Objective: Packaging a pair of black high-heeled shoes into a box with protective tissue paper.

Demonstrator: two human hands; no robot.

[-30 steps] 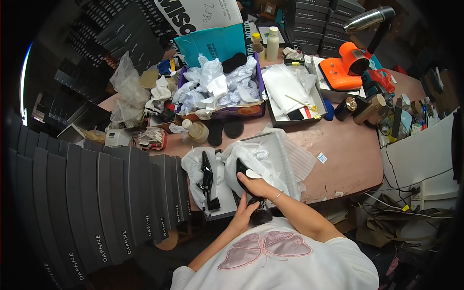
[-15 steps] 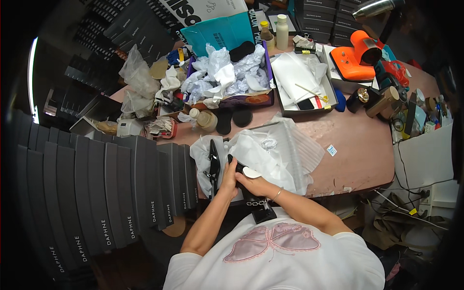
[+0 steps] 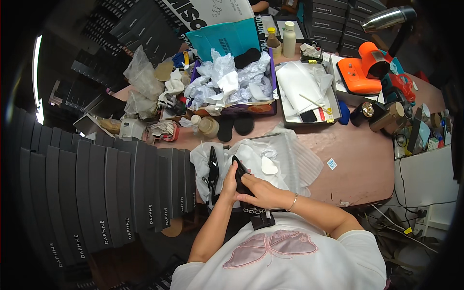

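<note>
My left hand (image 3: 228, 182) and my right hand (image 3: 258, 189) both hold a black pointed shoe (image 3: 239, 172) over an open shoe box (image 3: 285, 145) lined with white tissue paper. A chain strap (image 3: 256, 211) hangs from the shoe below my right hand. The second black shoe (image 3: 212, 175) lies in the box just left of my left hand. A white oval insole pad (image 3: 269, 165) rests on the tissue to the right of the held shoe.
A row of dark shoe boxes (image 3: 111, 193) stands at the left. Behind are a box of crumpled tissue (image 3: 232, 82), two black insoles (image 3: 234, 126), a white-lined box (image 3: 307, 92), an orange machine (image 3: 360, 70), bottles (image 3: 289, 38) and clutter on the brown table (image 3: 362, 164).
My left hand has come in and joined the right on the black shoe, which is now lifted toward me. The view has shifted slightly.
</note>
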